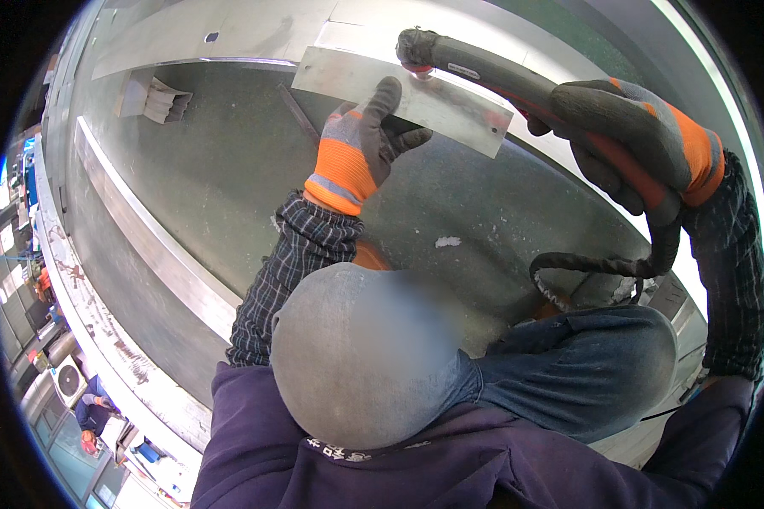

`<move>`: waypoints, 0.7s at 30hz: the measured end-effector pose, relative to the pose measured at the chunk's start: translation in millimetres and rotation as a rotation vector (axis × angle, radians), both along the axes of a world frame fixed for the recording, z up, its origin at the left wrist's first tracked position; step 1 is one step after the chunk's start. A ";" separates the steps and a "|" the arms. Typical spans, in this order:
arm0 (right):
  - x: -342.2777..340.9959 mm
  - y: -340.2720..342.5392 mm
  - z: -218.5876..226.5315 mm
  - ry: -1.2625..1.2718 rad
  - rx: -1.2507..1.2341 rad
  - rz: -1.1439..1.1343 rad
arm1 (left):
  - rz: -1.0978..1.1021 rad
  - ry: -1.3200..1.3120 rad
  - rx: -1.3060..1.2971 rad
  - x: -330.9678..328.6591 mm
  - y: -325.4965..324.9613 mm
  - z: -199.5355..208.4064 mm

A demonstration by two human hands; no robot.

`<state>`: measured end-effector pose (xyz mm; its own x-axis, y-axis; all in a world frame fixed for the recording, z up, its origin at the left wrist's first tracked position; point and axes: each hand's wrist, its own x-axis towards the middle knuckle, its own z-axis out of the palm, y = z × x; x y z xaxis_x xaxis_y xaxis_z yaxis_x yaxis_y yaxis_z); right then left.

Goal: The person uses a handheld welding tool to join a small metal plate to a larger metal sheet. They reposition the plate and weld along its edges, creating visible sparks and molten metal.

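My left hand, in a grey and orange work glove, grips the near edge of a flat rectangular metal plate. One gloved finger lies over the plate's top face, and the plate has small holes near its ends. My right hand, gloved alike, is wrapped round the handle of a black and red welding torch. The torch's head hangs over the plate's far edge, its reddish nozzle close above the metal; whether they touch I cannot tell. A dark hose loops from the torch's lower end toward my knee.
Below the plate spreads a large grey-green surface with white flecks. A pale sheet-metal strip runs along the far side. A long metal bar and a corrugated piece lie leftward. Another person is far off, lower left.
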<state>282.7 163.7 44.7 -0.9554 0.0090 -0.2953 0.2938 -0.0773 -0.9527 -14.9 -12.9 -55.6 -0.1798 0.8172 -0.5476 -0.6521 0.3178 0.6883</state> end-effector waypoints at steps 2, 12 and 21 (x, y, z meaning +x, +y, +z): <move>0.9 2.8 -0.7 0.077 0.126 0.082 | -0.007 0.012 -0.001 0.7 -0.1 1.3; 21.2 -0.2 -9.7 0.187 0.185 0.038 | -0.018 0.009 -0.021 -2.9 1.1 0.3; 36.5 -3.1 -3.2 -0.014 0.138 -0.005 | -0.028 0.017 0.024 -4.9 -1.6 -3.7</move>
